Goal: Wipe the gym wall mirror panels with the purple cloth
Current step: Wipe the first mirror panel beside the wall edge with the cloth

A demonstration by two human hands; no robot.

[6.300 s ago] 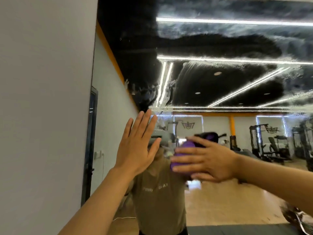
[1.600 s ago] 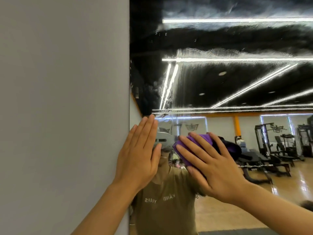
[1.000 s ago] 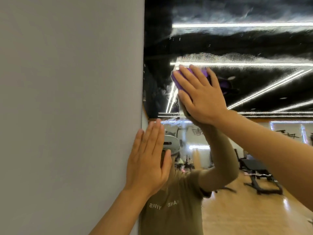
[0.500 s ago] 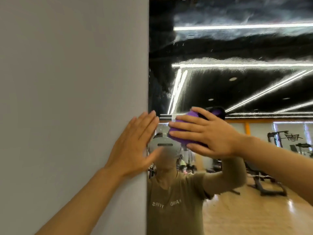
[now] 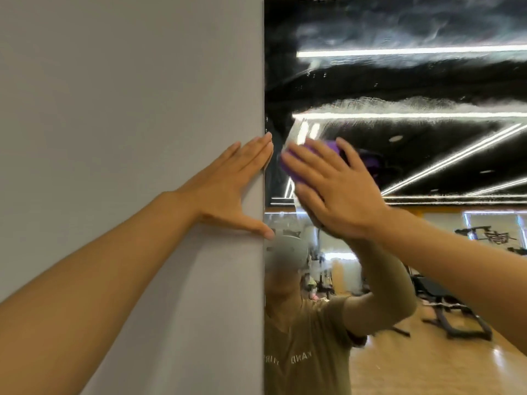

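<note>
— Both hands are up at the wall. What is each one doing?

— Left hand [image 5: 228,192] lies flat on the grey wall [image 5: 114,109], fingers straight and together, thumb spread wide below them. Its fingertips and thumb tip reach the mirror's left edge. It holds nothing.

— And the right?

— Right hand [image 5: 333,189] presses the purple cloth [image 5: 299,163] against the mirror panel [image 5: 427,81], palm forward, fingers straight and slightly fanned. The cloth is bunched into a soft wad under the fingers — only purple bulges show between and above them, so its full shape is hidden.

— Where on the glass?

— Near the left edge of the panel, just beside the left fingertips, at about mid-height of the picture, over the dark reflected ceiling.

— How does the surface look?

— Glossy and hard, with a straight vertical edge where it meets the matte, smooth painted wall. Across the upper glass run cloudy, streaky smears, feathery along the bright reflected light strips [image 5: 413,51]. Lower down the reflection is clearer: a person in an olive T-shirt [image 5: 313,352] with pale lettering, arm raised, a shiny wooden floor [image 5: 427,366] and dark gym machines [image 5: 456,317].
</note>
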